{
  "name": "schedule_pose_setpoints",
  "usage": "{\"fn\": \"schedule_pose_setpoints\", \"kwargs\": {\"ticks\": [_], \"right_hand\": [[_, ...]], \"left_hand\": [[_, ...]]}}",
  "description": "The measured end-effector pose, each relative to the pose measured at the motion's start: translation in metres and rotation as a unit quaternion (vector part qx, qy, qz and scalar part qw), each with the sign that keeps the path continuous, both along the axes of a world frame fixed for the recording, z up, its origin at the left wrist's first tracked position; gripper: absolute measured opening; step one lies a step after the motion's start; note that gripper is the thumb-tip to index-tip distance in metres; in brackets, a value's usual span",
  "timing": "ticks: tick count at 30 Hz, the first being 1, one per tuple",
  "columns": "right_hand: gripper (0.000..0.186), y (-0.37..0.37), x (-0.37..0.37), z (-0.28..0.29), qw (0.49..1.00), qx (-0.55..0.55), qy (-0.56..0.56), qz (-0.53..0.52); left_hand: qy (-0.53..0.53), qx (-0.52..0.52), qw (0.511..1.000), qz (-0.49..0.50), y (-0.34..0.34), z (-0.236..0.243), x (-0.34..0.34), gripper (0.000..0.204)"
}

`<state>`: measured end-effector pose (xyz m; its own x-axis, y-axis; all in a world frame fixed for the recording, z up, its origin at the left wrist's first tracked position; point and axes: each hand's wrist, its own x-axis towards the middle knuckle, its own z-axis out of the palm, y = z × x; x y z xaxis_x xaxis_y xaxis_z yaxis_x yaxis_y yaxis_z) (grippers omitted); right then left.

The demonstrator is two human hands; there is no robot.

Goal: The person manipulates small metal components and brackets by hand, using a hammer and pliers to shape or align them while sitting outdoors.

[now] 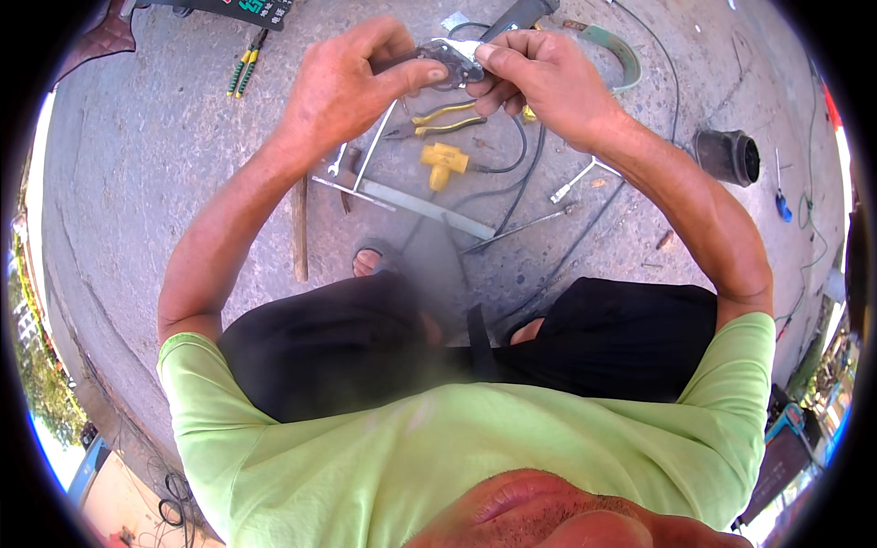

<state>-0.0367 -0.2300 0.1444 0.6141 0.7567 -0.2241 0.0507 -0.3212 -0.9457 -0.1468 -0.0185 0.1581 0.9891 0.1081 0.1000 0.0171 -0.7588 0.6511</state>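
Up at the far side, my left hand (356, 78) and my right hand (546, 78) hold one small piece between them. It is a dark, irregular metal part (448, 68) with a bright silvery face on its upper right. My left thumb presses on its left end, and my right thumb and fingers pinch its right end. What kind of part it is, I cannot make out. Just beneath the hands, yellow-handled pliers (448, 121) lie on the concrete. A black tool body (521, 16), its kind unclear, lies beyond my right hand.
Around lie a yellow socket connector (445, 163) on a black cable, a pale flat bar (429, 208), a wooden handle (300, 228), green-and-yellow pliers (245, 68), a socket wrench (585, 178), a black cylinder (726, 157), a blue-handled screwdriver (783, 205) and a curved green band (619, 57).
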Motion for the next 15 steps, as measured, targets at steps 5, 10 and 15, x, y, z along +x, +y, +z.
{"fn": "schedule_pose_setpoints", "kwargs": {"ticks": [5, 10, 15], "right_hand": [[0.030, 0.003, 0.003, 0.007, 0.996, 0.005, -0.091, 0.000], [0.037, 0.003, -0.002, 0.003, 0.998, 0.035, -0.025, -0.055], [0.029, 0.003, 0.004, -0.001, 0.999, 0.024, 0.021, -0.035]], "left_hand": [[0.051, -0.006, 0.997, 0.064, -0.005, 0.007, 0.004, 0.032], [0.060, -0.079, 0.992, 0.083, -0.006, 0.004, 0.007, 0.033], [-0.027, 0.002, 0.999, 0.039, 0.002, -0.008, 0.007, 0.033]]}}
